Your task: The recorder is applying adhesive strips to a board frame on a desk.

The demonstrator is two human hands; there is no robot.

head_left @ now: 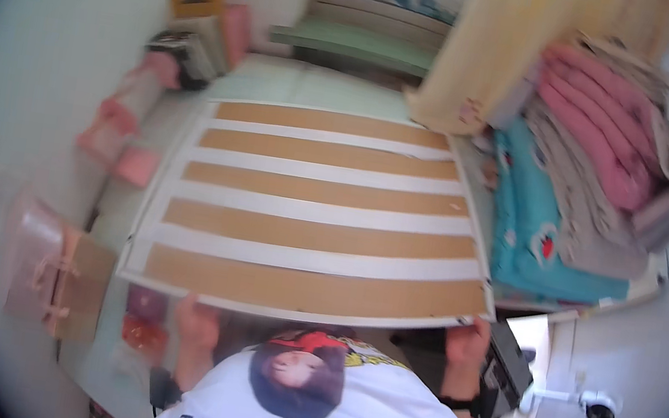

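Observation:
A large flat panel (322, 231), white with wide tan stripes running across it, stretches out in front of me, its near edge just ahead of my shirt. My left hand (197, 329) is at the left part of that near edge, its fingers mostly hidden under the board. Close to the near right corner, my right hand (467, 343) grips the edge, fingertips reaching up to the rim. The panel's far end lies over a pale surface; whether it rests there or hovers, I cannot tell.
Folded quilts, pink (599, 119) and turquoise (522, 228), are piled at the right beside a yellow curtain (496, 52). Pink boxes (117, 129) line the left wall, with a pink gift bag (40, 269) nearer. A white camera (600, 409) stands at the lower right. A green sill (355, 43) is at the back.

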